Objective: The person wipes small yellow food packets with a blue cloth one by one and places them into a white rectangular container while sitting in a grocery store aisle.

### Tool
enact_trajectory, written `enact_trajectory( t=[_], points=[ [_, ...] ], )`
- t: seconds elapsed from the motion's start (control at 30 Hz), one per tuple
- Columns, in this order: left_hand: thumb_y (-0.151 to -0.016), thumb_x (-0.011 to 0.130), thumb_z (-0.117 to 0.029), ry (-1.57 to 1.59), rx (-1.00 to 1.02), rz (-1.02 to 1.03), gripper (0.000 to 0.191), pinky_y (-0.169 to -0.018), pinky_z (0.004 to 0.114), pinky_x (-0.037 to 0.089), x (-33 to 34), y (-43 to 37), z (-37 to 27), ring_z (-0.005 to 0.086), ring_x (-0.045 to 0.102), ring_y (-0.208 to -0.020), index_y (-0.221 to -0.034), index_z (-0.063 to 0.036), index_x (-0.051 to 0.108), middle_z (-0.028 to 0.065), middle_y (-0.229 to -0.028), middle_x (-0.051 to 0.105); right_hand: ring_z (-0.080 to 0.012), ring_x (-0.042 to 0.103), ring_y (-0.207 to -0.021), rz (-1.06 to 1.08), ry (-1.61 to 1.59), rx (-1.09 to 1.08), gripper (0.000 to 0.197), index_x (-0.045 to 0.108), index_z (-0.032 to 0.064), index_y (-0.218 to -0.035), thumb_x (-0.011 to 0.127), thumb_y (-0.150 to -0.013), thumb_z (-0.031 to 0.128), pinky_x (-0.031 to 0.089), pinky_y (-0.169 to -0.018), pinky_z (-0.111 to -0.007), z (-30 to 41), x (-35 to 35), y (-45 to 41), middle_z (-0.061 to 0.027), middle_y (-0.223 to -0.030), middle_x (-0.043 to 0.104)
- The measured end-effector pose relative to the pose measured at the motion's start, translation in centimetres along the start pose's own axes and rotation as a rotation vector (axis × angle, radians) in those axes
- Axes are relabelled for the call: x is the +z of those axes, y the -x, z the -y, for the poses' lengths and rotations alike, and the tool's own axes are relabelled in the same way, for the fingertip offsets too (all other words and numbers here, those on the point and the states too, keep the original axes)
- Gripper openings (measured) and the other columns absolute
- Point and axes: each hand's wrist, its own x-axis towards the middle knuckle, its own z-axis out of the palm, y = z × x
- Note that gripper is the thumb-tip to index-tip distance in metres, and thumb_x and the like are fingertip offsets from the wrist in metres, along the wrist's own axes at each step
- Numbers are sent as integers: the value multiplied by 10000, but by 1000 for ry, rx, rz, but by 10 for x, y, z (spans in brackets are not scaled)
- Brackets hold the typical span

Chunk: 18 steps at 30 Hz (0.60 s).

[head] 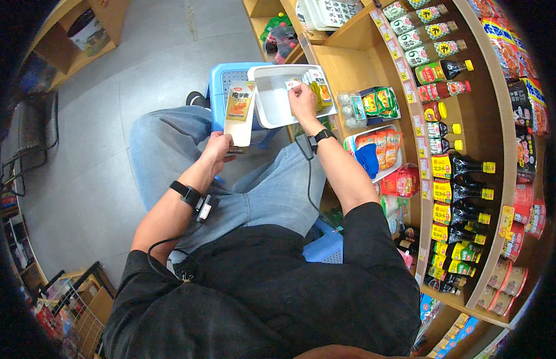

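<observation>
My left hand (220,147) grips the near end of a narrow, open cardboard carton (239,133) with a pale inside. In the carton's far half shows a yellow snack packet (240,102) bearing writing and a food picture. To the right, a white plastic tray (269,117) rests partly on a blue plastic stool (218,104). Several yellow snack packets (322,87) stand in a row along the tray's right side. Over that row, my right hand (303,99) pinches the top of a white-and-yellow packet (291,83); the fingers hide part of it.
Close on my right is a wooden shelf unit (340,60) with sauce bottles (441,166) lined up. Lower down sit a plastic egg pack (352,110) and a white tray of orange packets (382,150). A metal-framed chair (31,134) stands at far left.
</observation>
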Motion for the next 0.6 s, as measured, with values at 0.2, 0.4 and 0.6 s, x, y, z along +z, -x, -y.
enact_trajectory(
  t=[0.2, 0.4, 0.6],
  points=[
    [-826, 522, -87, -29, -35, 39, 452, -834, 493, 512, -6, -4, -1, 228, 576, -940, -1270, -95, 440, 82, -1024, 564, -407, 648, -999, 76, 281, -121, 335, 646, -25, -1041, 692, -821, 224, 510, -881, -487, -42, -19, -3, -245, -1011, 683],
    [-837, 518, -99, -22, -21, 16, 400, -796, 466, 510, -3, -2, 0, 218, 585, -903, -1232, -86, 459, 81, -995, 574, -430, 622, -1026, 173, 334, -137, 357, 615, -25, -1078, 682, -824, 217, 505, -902, -512, -44, -23, -12, -252, -1083, 644],
    [-848, 514, -113, -33, -6, -19, 360, -748, 440, 512, -2, 0, -1, 210, 603, -864, -1204, -77, 479, 81, -964, 604, -425, 627, -1065, 258, 376, -76, 453, 587, -33, -1144, 721, -835, 270, 513, -904, -509, -22, -17, -20, -253, -1109, 640]
  ],
)
